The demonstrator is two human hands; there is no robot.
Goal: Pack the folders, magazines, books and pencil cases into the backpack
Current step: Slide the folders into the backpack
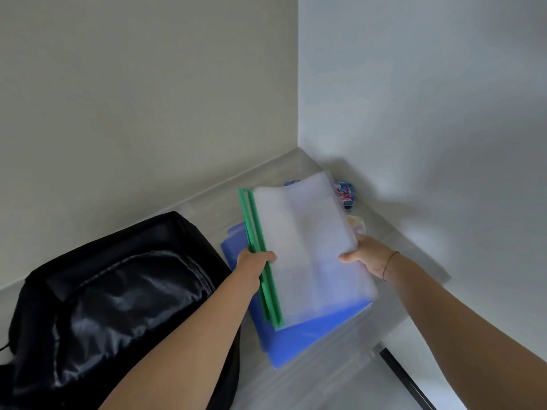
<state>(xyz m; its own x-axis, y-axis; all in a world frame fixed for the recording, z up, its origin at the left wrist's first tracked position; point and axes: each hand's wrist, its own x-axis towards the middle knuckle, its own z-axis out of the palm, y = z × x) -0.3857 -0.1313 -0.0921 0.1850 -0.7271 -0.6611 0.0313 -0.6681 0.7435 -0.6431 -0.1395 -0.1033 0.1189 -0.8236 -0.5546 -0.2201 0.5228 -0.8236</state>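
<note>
The light is soft, even and rather dim, with a cool cast on the right wall [429, 99] and a warmer grey on the left wall [133, 99]. A diffuse shadow falls on the right wall, above the folders [310, 247]. The folders are smeared by motion blur, their edges indistinct. Faint sheen shows on the backpack [118, 306] fabric. Wide-angle distortion bends the forearms and the table [340, 374] towards the frame edges. No harsh glare anywhere.

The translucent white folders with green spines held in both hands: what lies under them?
Under the translucent white folders with green spines lie blue plastic folders on the pale table. Behind peek a blue printed pencil case and a pale yellowish item; the rest is covered.
</note>
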